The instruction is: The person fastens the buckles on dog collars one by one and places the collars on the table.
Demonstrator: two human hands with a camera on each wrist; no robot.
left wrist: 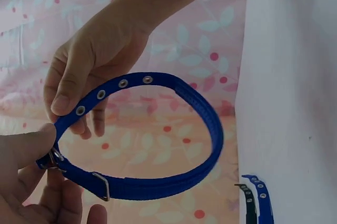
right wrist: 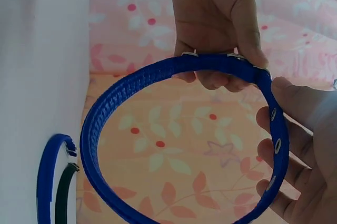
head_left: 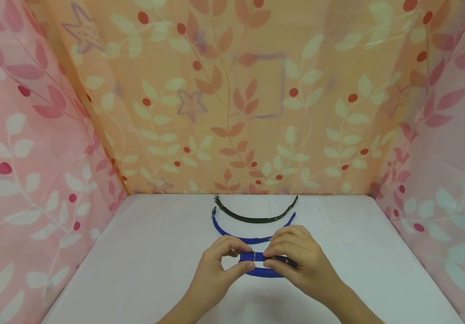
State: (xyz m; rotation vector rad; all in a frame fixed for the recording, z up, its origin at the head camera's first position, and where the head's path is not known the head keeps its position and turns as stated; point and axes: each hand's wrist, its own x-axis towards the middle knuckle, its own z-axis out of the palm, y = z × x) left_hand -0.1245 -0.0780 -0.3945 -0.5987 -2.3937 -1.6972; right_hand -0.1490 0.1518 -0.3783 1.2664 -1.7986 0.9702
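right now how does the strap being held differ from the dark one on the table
Colour: the held strap is bright blue, while the dark strap looks blackish green.
Shape: the held strap is bent round into a loop; the dark strap lies in an open curve, its ends apart.
Place: the held strap is raised; the dark strap rests on the table.
Both have a buckle and a row of metal-rimmed holes.

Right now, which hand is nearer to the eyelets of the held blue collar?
Right: the right hand pinches the strap beside the eyelets; the left hand is farther off, holding the blue collar near its buckle.
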